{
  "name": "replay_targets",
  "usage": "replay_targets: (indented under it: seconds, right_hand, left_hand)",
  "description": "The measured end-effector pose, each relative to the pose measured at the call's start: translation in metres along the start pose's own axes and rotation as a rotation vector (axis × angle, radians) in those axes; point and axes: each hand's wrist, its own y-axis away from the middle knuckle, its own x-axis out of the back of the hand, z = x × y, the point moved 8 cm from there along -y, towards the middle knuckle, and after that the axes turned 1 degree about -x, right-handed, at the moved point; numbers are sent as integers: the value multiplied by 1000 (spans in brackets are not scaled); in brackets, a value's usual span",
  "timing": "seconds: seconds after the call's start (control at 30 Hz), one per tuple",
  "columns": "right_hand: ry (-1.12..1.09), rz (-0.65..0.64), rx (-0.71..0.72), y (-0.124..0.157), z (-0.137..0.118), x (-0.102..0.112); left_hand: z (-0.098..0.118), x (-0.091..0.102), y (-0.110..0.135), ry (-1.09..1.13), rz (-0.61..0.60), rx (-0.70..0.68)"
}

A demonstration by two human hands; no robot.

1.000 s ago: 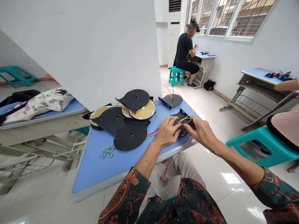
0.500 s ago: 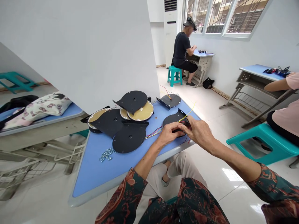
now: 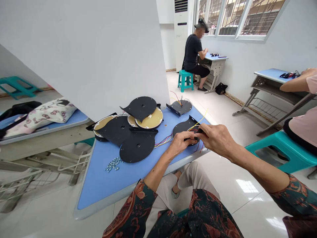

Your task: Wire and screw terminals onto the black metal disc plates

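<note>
Checking the hands first: what does each one have?

The left hand (image 3: 182, 143) is curled over the near edge of a black fan-shaped metal plate with an upturned bracket (image 3: 184, 129), its grip closed on the plate. The right hand (image 3: 216, 140) comes in from the right, thumb and fingers pressed together on a small dark part (image 3: 199, 131) among thin coloured wires (image 3: 163, 141). The fingers hide most of that part, so its kind cannot be told.

Where does the plate lie?

On a blue-topped table (image 3: 99, 188), close to the table's right edge and towards its far corner.

How much looks finished, and how much remains?

A second black plate with wires rising from it (image 3: 179, 106) sits by the far edge. A round black plate (image 3: 137, 145), other black plates and round gold-faced discs (image 3: 150, 118) overlap towards the left edge, with no clear wiring on most of them. A loose heap of small silver screws (image 3: 114, 164) lies nearer the left edge, so those are unfitted.

And the room for moving?

Bare blue surface stretches along the near edge and into the near corner. Beside the hands it is tighter: the round black plate lies just left of the wires, and the right forearm already reaches past the table's right edge.
</note>
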Motion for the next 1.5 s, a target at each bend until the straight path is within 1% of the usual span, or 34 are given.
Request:
replay_targets:
  seconds: [0.07,0.1,0.23,0.3,0.47,0.57,0.67,0.7,0.83,0.87,0.9,1.0,1.1,1.23,1.3,1.37,1.5]
  right_hand:
    - [133,-8,-28,-2,-1,2]
    - [155,-21,-16,-3,-2,3]
    - [50,-104,160,-5,-13,9]
    - [76,-113,200,-4,-16,10]
    - [295,-95,186,1,-32,3]
    - [328,-132,153,0,-39,-1]
    - [334,-172,134,-3,-36,1]
    - [329,-186,151,-3,-35,3]
    - [305,-253,320,2,-40,8]
    - [325,-268,332,3,-41,8]
    - [355,-285,318,4,-40,8]
    - [440,-338,210,4,-38,5]
    - [467,-380,122,3,-40,2]
    - [474,-443,52,1,-41,0]
    - [486,-456,27,-2,-39,2]
    - [458,-465,66,-6,-39,5]
    - [302,-462,263,-13,-43,8]
  left_hand:
    - [0,-1,0,-5,-15,-6]
    - [0,-1,0,-6,-17,-11]
    - [0,0,1,-23,-12,-30]
    - [-1,-1,1,-27,-19,-19]
    - [-3,-1,1,22,-11,33]
    - [-3,-2,0,48,-22,31]
    - [-4,-1,0,31,-26,28]
    - [-5,-1,0,19,-23,31]
    - [-4,0,0,-42,-27,32]
    - [-3,-1,0,-56,-33,22]
    - [-2,-1,0,-67,-36,11]
    - [0,-1,0,-80,-36,-6]
    - [0,-1,0,-69,-40,-5]
    - [-1,-2,-1,-50,-55,12]
    - [-1,-2,-1,-44,-57,21]
    - [-2,-1,0,-40,-47,37]
    - [-5,0,0,-22,-14,74]
